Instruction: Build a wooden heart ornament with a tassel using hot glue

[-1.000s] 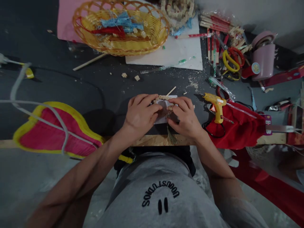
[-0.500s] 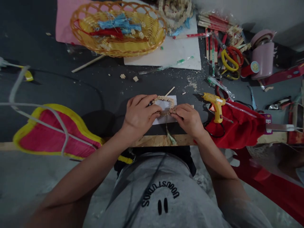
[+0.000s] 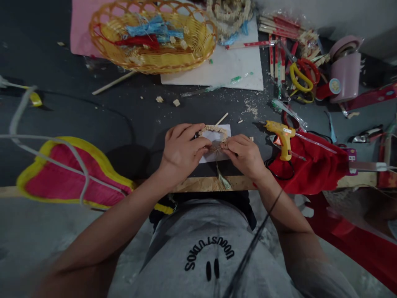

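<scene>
A ring of small pale wooden pieces (image 3: 214, 127) lies over a white paper (image 3: 221, 155) near the table's front edge. My left hand (image 3: 182, 147) grips the left side of this ring, thumb and fingers closed around it. At the ring's lower right, my right hand (image 3: 243, 151) pinches with its fingertips; they cover that part of it. A pale green tassel (image 3: 222, 179) hangs from the ring's lower side over the wooden table edge. Just behind the paper lies a short wooden stick (image 3: 222, 119).
A yellow glue gun (image 3: 281, 134) lies right of my right hand, beside red cloth (image 3: 319, 165). Farther back are a wicker basket (image 3: 198, 62) with tassels, scissors (image 3: 299, 78) and wrapped chopsticks (image 3: 279, 27). At left, a pink and yellow padded piece (image 3: 74, 174) overhangs the edge.
Both hands stay almost still on the ring, with a slight shift of the right fingers. A dark cord or strand now hangs across the lower right, in front of the shirt and right forearm.
</scene>
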The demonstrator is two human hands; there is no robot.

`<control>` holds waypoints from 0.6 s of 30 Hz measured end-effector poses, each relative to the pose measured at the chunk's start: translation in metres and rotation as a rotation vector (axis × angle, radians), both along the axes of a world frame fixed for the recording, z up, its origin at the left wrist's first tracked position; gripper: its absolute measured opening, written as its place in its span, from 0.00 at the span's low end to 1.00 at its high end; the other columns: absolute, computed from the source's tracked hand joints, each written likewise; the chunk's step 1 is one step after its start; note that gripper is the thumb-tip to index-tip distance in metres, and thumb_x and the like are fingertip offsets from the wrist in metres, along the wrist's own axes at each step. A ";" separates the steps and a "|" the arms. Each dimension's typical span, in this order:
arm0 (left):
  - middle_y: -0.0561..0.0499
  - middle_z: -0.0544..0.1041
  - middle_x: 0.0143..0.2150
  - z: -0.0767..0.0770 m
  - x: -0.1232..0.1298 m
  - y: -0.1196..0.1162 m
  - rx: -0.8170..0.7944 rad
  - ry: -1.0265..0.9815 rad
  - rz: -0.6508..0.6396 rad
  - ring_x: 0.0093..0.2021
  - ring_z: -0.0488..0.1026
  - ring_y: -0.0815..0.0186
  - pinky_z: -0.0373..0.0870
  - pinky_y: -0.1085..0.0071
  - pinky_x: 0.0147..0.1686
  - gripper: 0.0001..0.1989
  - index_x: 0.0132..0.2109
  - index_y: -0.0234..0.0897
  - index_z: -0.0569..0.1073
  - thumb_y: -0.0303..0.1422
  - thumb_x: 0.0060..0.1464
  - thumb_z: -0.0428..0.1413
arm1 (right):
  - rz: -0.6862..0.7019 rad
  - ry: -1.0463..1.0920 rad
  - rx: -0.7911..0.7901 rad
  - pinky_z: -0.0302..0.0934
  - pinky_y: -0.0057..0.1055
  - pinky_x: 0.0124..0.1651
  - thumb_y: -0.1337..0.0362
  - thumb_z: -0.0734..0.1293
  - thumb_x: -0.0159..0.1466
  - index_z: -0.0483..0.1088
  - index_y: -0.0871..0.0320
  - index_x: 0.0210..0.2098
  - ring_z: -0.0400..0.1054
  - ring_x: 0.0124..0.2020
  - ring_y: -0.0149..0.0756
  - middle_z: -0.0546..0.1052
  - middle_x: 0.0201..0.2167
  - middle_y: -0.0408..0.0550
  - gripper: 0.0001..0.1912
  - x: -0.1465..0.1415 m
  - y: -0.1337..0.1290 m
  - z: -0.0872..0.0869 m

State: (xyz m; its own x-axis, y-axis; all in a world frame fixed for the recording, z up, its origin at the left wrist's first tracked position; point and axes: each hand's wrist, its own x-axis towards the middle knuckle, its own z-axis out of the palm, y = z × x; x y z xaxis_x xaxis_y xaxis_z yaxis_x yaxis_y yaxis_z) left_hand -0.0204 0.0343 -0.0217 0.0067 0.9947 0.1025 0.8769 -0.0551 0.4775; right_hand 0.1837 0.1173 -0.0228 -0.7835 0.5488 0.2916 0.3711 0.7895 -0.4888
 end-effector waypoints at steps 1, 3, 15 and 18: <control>0.52 0.73 0.61 0.001 0.000 0.000 -0.005 -0.002 0.001 0.60 0.66 0.51 0.62 0.50 0.56 0.09 0.41 0.48 0.80 0.35 0.61 0.55 | 0.002 -0.005 0.001 0.62 0.33 0.42 0.67 0.62 0.70 0.68 0.54 0.30 0.67 0.36 0.37 0.76 0.33 0.47 0.11 0.000 0.000 0.000; 0.52 0.73 0.61 0.002 0.000 0.000 -0.022 -0.003 -0.004 0.60 0.66 0.50 0.62 0.49 0.56 0.09 0.42 0.47 0.81 0.35 0.61 0.55 | 0.004 -0.020 0.008 0.62 0.33 0.42 0.65 0.61 0.70 0.68 0.54 0.29 0.67 0.35 0.36 0.76 0.32 0.47 0.13 0.000 0.000 0.000; 0.53 0.73 0.61 0.002 0.001 0.003 -0.051 0.015 0.010 0.60 0.66 0.52 0.62 0.50 0.57 0.09 0.42 0.48 0.80 0.32 0.59 0.55 | -0.004 -0.065 0.075 0.61 0.36 0.42 0.67 0.58 0.71 0.68 0.55 0.28 0.65 0.34 0.39 0.74 0.30 0.49 0.15 -0.001 -0.002 -0.003; 0.53 0.73 0.61 0.004 0.002 0.005 -0.062 0.020 0.008 0.60 0.66 0.52 0.62 0.50 0.57 0.09 0.42 0.47 0.80 0.31 0.59 0.55 | 0.004 -0.059 0.056 0.61 0.36 0.43 0.68 0.59 0.70 0.69 0.56 0.31 0.66 0.36 0.39 0.74 0.31 0.49 0.12 -0.001 -0.001 -0.003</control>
